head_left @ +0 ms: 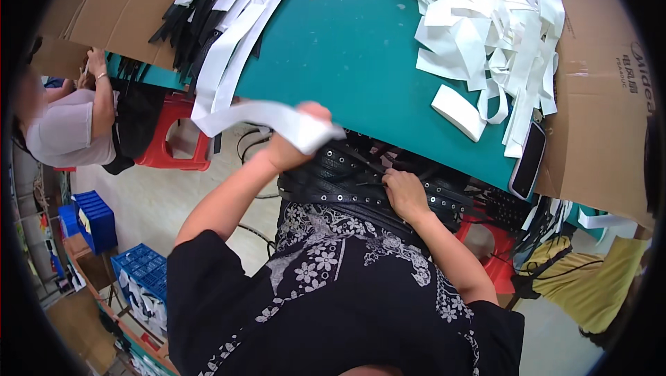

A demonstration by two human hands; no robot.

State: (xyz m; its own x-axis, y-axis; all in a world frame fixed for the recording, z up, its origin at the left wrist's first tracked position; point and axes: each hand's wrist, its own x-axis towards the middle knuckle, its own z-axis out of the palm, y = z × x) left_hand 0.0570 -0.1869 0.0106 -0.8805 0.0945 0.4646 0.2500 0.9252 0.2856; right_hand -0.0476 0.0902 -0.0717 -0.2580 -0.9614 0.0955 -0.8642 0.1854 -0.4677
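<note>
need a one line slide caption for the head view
Left hand holds a white strip near the green table; right hand touches black eyeleted straps across the lap.

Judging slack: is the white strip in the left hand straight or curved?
Curved: the white strip visibly bends beside the left hand; its right end is blurred.

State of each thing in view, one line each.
Left hand: closed on white strip
White strip: held, bent, blurred
Right hand: fingers on black eyelet straps, grip unclear
Black eyelet straps: bunched over lap
White strip pile: loose, tangled
Smartphone: lying flat, screen dark
</note>
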